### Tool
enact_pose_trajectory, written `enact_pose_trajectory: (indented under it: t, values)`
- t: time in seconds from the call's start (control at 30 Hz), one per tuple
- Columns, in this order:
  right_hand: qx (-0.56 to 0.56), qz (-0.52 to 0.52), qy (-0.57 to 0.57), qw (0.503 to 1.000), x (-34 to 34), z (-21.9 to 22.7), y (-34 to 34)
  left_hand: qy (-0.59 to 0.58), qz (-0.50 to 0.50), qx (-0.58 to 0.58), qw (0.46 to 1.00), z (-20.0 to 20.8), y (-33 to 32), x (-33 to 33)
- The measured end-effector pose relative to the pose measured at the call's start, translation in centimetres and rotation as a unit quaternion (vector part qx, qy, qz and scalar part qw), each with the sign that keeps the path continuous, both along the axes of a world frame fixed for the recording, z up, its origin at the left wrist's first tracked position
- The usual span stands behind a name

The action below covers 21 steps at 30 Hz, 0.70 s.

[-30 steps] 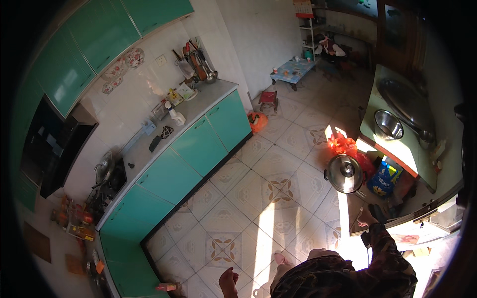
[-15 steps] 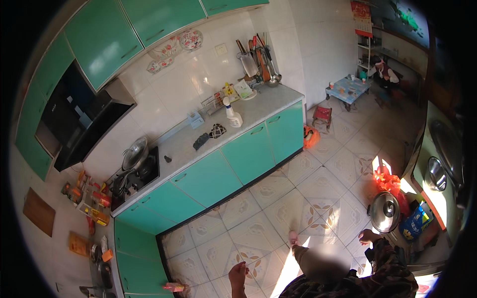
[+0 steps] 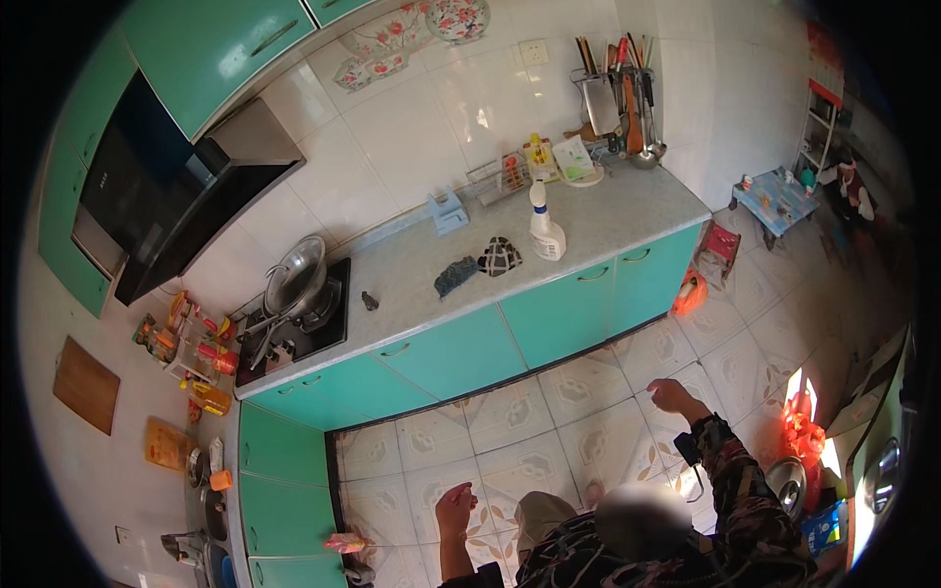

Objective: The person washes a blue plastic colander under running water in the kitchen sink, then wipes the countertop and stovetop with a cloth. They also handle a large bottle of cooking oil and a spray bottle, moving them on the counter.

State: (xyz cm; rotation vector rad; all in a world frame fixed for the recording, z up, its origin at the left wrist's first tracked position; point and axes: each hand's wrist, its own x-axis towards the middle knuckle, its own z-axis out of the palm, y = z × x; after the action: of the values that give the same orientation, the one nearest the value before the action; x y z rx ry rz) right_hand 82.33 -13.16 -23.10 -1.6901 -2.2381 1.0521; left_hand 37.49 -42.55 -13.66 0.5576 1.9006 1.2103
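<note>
My left hand point(image 3: 457, 511) is raised over the tiled floor at the bottom, its fingers curled in with nothing visible in them. My right hand point(image 3: 674, 397) reaches forward to the right in a loose fist and appears to hold nothing. Neither touches anything. Ahead of them, on the grey counter point(image 3: 412, 330), a white spray bottle point(image 3: 547, 235) stands upright. Left of it lie a black-and-white checked cloth point(image 3: 500, 257) and a crumpled dark grey cloth point(image 3: 456, 276). A small dark object point(image 3: 370, 301), too small to name, rests nearer the stove.
A wok point(image 3: 297, 274) sits on the black gas stove point(image 3: 338, 318) at left. Utensils hang in a rack point(image 3: 618, 98) at the back right. A red stool point(image 3: 718, 247) and an orange bag point(image 3: 690, 294) stand past the counter's end. A person point(image 3: 851, 188) is by a low blue table point(image 3: 774, 201).
The view has shifted toward the counter, which looks nearer. My right hand has moved forward, away from the lidded pot. My left hand stays low and curled.
</note>
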Motion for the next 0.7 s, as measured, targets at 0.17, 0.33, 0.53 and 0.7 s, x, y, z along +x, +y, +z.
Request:
enact_pose_trajectory:
  t: [0.17,0.33,0.53,0.7]
  values:
    - [0.042,0.055,0.078,0.995,-8.9,4.4,6.3,-0.001,-0.018,0.009,1.0,0.3,8.4,-4.3]
    - [0.03,0.026,0.096,0.995,-14.2,5.2,9.8,0.011,-0.071,0.038,0.997,0.8,19.6,-10.6]
    - [0.03,-0.036,0.09,0.995,-21.6,6.1,14.4,0.068,-0.179,0.06,0.98,0.7,32.5,-18.1]
    - [0.062,-0.05,0.122,0.989,-27.7,7.5,17.1,0.167,-0.243,0.072,0.953,-0.8,41.3,-21.7]
